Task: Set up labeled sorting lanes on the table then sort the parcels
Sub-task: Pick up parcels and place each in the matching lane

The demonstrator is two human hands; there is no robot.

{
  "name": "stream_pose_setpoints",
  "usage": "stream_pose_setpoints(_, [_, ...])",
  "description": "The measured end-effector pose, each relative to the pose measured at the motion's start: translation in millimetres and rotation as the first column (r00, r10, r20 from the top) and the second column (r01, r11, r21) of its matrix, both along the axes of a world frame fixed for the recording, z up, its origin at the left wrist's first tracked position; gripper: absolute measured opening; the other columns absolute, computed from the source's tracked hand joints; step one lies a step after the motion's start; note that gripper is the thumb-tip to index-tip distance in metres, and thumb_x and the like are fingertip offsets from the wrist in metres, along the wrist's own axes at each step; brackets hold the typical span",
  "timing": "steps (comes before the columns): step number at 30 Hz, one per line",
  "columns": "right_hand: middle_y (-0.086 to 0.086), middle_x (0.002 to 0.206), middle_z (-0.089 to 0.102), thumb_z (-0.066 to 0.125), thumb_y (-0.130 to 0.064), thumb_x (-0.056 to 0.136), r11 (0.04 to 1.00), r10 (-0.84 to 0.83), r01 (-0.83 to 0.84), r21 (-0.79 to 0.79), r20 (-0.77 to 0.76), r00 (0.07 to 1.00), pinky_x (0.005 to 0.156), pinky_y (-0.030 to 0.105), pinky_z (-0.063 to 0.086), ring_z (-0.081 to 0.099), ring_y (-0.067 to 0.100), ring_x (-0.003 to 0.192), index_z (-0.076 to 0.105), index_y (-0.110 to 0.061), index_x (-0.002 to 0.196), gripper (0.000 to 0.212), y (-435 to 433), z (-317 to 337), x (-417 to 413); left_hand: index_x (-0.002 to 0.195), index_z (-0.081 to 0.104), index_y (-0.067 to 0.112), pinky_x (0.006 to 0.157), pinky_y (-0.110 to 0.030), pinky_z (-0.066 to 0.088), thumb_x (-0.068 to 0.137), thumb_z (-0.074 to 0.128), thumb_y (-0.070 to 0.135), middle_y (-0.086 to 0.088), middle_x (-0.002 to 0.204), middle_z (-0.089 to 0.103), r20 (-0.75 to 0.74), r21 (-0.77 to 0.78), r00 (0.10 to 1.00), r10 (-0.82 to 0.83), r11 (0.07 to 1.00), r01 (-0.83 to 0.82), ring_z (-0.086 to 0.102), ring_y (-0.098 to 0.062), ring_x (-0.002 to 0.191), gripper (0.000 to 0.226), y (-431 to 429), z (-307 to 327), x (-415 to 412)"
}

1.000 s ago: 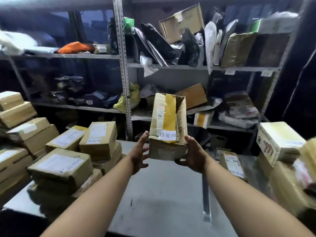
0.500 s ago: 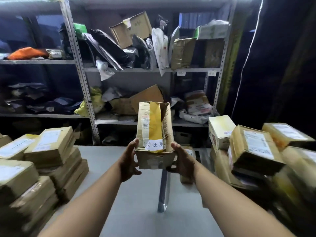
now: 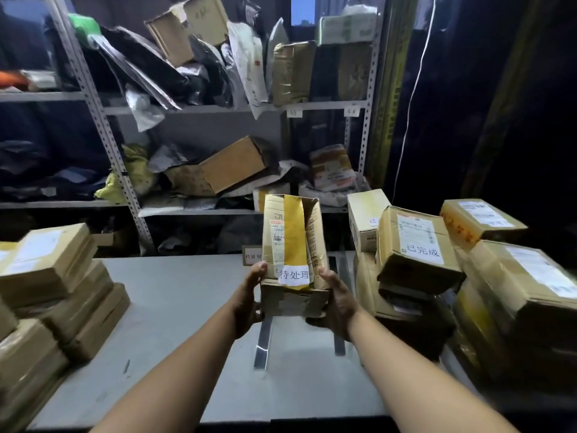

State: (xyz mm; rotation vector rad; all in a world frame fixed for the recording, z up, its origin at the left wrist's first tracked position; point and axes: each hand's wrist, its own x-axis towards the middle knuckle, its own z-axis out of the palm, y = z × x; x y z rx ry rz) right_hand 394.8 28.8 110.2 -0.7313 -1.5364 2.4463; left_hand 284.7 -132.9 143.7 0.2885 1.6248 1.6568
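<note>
I hold a tall cardboard parcel (image 3: 293, 254) with yellow tape and a white label reading 待处理, upright above the grey table (image 3: 175, 307). My left hand (image 3: 248, 300) grips its lower left side and my right hand (image 3: 335, 303) its lower right side. Two strips of shiny tape (image 3: 263, 342) run across the table below the parcel. A small sign (image 3: 252, 256) with the same characters lies on the table just behind the parcel. On the right stands a pile of parcels; one box (image 3: 418, 245) there carries a label reading 已完成.
A stack of flat cardboard parcels (image 3: 59, 289) fills the table's left side. Metal shelving (image 3: 103, 126) behind the table is crammed with boxes and mailer bags. Further boxes (image 3: 524, 292) crowd the right edge. The far right is dark.
My view has swung to the right: the left stack slid toward the frame edge and the right pile came into view. The parcel stays in both hands, now lower and nearer the table.
</note>
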Motion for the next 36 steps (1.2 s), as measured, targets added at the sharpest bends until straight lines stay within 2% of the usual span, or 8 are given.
stream_pose_setpoints(2, [0.012,0.109,0.077,0.072,-0.055,0.07,0.994,-0.084,0.077,-0.083,-0.087,0.993,0.099,0.049,0.05,0.067,0.033,0.103,0.067,-0.02,0.122,0.062,2.9,-6.1,-2.6,0.116,0.059,0.044,0.084,-0.037,0.05,0.06,0.059,0.079,0.009,0.129,0.06,-0.001,-0.016,1.0,-0.004,1.0,0.004,0.053,-0.03,0.123,0.066,10.0,-2.8,-3.8])
stream_pose_setpoints(4, [0.015,0.107,0.077,0.066,-0.047,0.082,0.977,-0.138,0.113,-0.178,-0.134,0.981,0.08,0.04,0.06,0.074,0.029,0.091,0.067,-0.014,0.125,0.055,8.4,-9.9,-9.2,0.109,0.06,0.043,0.086,-0.039,0.045,0.085,0.049,0.071,0.015,0.126,0.055,-0.012,-0.029,1.0,0.019,0.999,-0.02,0.05,-0.024,0.121,0.039,21.3,-4.7,-12.4])
stream_pose_setpoints(6, [0.014,0.107,0.077,0.056,-0.045,0.093,0.964,-0.178,0.147,-0.221,-0.125,0.976,0.065,0.033,0.062,0.077,0.026,0.083,0.065,-0.011,0.13,0.051,19.4,-12.4,-18.8,0.108,0.063,0.034,0.08,-0.036,0.04,0.098,0.036,0.059,0.009,0.12,0.058,-0.02,-0.017,0.997,0.076,0.997,-0.076,0.053,-0.015,0.106,0.038,34.4,-8.6,-24.7])
stream_pose_setpoints(9, [0.011,0.108,0.078,0.061,-0.054,0.083,0.964,-0.211,0.191,-0.185,-0.092,0.973,0.064,0.031,0.06,0.077,0.025,0.085,0.069,-0.017,0.127,0.057,36.7,-14.8,-35.3,0.109,0.063,0.017,0.071,-0.027,0.036,0.104,0.03,0.046,0.002,0.1,0.063,-0.045,0.047,0.983,0.18,0.983,-0.178,0.054,-0.01,0.091,0.045,50.0,-16.5,-37.3])
stream_pose_setpoints(13, [0.004,0.077,0.078,0.049,-0.048,0.1,0.965,-0.229,0.23,-0.128,0.018,0.973,0.047,0.023,0.055,0.074,0.018,0.059,0.072,-0.019,0.1,0.037,59.5,-17.6,-54.7,0.098,0.065,0.012,0.072,-0.03,0.038,0.104,0.035,0.038,-0.001,0.09,0.066,-0.062,0.115,0.966,0.252,0.963,-0.244,0.056,-0.016,0.084,0.04,60.2,-32.5,-59.8])
stream_pose_setpoints(21, [0.004,0.077,0.078,0.055,-0.059,0.093,0.961,-0.248,0.269,-0.07,0.218,0.944,0.062,0.025,0.046,0.072,0.017,0.061,0.072,-0.022,0.095,0.041,95.5,-41.2,-95.7,0.089,0.061,0.015,0.056,-0.026,0.028,0.098,0.045,0.025,0.003,0.068,0.059,-0.03,0.14,0.981,0.193,0.972,-0.187,0.048,-0.011,0.058,0.021,84.3,-47.6,-109.5])
stream_pose_setpoints(31, [0.007,0.096,0.08,0.065,-0.074,0.08,0.964,-0.241,0.263,-0.02,0.345,0.907,0.096,0.042,0.048,0.07,0.029,0.097,0.073,-0.022,0.107,0.059,99.3,-46.8,-101.5,0.083,0.059,0.015,0.055,-0.027,0.026,0.093,0.051,0.021,0.002,0.068,0.055,-0.077,0.108,0.987,0.14,0.986,-0.131,0.044,-0.011,0.059,0.014,101.0,-53.4,-107.7])
stream_pose_setpoints(36, [0.005,0.079,0.079,0.06,-0.072,0.087,0.969,-0.233,0.247,0.006,0.354,0.906,0.074,0.035,0.052,0.07,0.025,0.085,0.071,-0.022,0.095,0.052,99.3,-35.0,-83.2,0.081,0.062,0.016,0.055,-0.026,0.027,0.095,0.049,0.018,0.003,0.068,0.055,-0.111,0.093,0.984,0.137,0.988,-0.127,0.045,-0.01,0.058,0.019,100.7,-52.5,-91.1])
